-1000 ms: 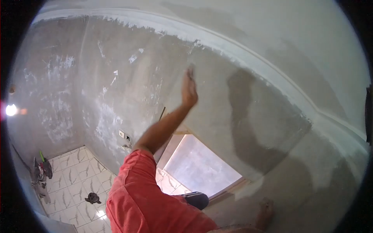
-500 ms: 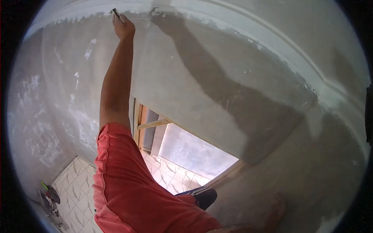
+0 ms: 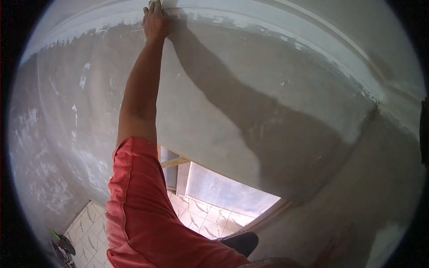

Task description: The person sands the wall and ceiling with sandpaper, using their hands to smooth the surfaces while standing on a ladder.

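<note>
My left hand is raised at the top of the view, against the pale band where the wall meets the ceiling. Its fingers are bent round a small scraper, whose pale blade shows only in part at the frame's upper edge. White filler lies in ragged patches along the band, to both sides of the hand. Low on the right, my right hand is a dim shape close to the shaded wall; its fingers cannot be made out.
Grey plastered wall fills most of the view, with my arm's shadow across it. Below is an opening with a wooden frame and a white panel. Marble-patterned tiles cover the floor. Dark items with a green part lie in the lower left corner.
My left hand has moved right and up along the band, and its fingers now reach the top edge. The scraper, plainly visible before, is now mostly hidden. The view has shifted slightly.
</note>
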Demonstrator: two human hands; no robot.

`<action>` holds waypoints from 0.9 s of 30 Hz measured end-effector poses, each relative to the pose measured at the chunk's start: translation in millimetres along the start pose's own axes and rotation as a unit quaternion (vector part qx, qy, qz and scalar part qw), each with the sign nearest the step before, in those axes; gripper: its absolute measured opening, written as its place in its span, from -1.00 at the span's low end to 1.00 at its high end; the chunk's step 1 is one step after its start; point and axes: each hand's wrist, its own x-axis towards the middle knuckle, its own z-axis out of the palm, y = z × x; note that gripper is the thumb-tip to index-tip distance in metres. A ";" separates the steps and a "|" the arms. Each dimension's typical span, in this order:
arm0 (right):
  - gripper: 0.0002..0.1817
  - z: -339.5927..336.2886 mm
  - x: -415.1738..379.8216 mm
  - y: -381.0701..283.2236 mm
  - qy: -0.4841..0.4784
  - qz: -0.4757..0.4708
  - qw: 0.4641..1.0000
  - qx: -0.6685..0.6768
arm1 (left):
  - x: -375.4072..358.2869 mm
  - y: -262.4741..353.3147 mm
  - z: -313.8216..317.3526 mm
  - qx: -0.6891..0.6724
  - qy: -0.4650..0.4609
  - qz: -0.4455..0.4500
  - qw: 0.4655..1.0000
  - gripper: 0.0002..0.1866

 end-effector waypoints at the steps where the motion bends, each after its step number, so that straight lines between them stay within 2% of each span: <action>1: -0.60 4.6 3.9 0.3 0.007 -0.008 1.000 -0.004 | 0.6 -0.2 3.6 0.026 0.003 0.006 1.000 -0.46; 4: -0.61 18.5 16.0 0.8 0.024 -0.032 0.999 -0.012 | 9.6 -23.8 23.1 0.063 -0.003 0.058 0.996 -0.45; 7: -0.61 30.8 25.6 2.8 0.041 -0.056 0.997 -0.018 | 11.4 -33.9 39.2 0.046 -0.010 0.093 0.995 -0.44; 8: -0.62 36.1 28.7 3.3 0.048 -0.065 0.997 -0.019 | 11.4 -21.5 32.6 0.043 -0.011 0.094 0.995 -0.44; 10: -0.62 42.3 33.8 7.7 0.060 -0.082 0.995 -0.020 | 10.4 19.2 0.1 0.054 -0.102 0.071 0.991 -0.49; 11: -0.62 45.6 37.2 9.3 0.066 -0.091 0.993 -0.021 | 10.5 20.4 0.6 0.054 -0.105 0.069 0.991 -0.49; 14: -0.63 52.1 42.9 20.1 0.080 -0.117 0.990 -0.020 | 8.4 28.6 7.9 0.051 -0.075 0.085 0.992 -0.50; 16: -0.63 55.7 44.8 25.8 0.092 -0.132 0.987 -0.018 | 5.8 33.7 10.5 -0.046 -0.046 0.039 0.997 -0.49; 17: -0.63 56.3 45.4 26.2 0.099 -0.139 0.985 -0.015 | 4.9 43.1 7.1 -0.044 -0.045 0.040 0.997 -0.49; 19: -0.63 58.9 47.6 22.7 0.118 -0.145 0.982 -0.007 | -0.3 79.1 -4.3 -0.001 -0.059 0.076 0.995 -0.50; 21: -0.64 60.4 48.6 24.8 0.123 -0.149 0.981 -0.003 | -2.4 120.8 -25.9 -0.001 -0.086 0.073 0.994 -0.51; 24: -0.53 87.2 48.3 99.6 0.080 -0.161 0.984 -0.016 | -16.4 169.5 -35.1 -0.005 -0.132 0.061 0.989 -0.54; 26: -0.53 79.2 51.1 86.6 0.075 -0.153 0.985 -0.015 | -50.0 165.0 -13.5 -0.068 0.033 0.124 0.989 -0.56; 27: -0.53 74.3 50.9 71.9 0.070 -0.142 0.987 -0.013 | -60.4 145.1 -8.5 -0.133 -0.052 0.141 0.980 -0.44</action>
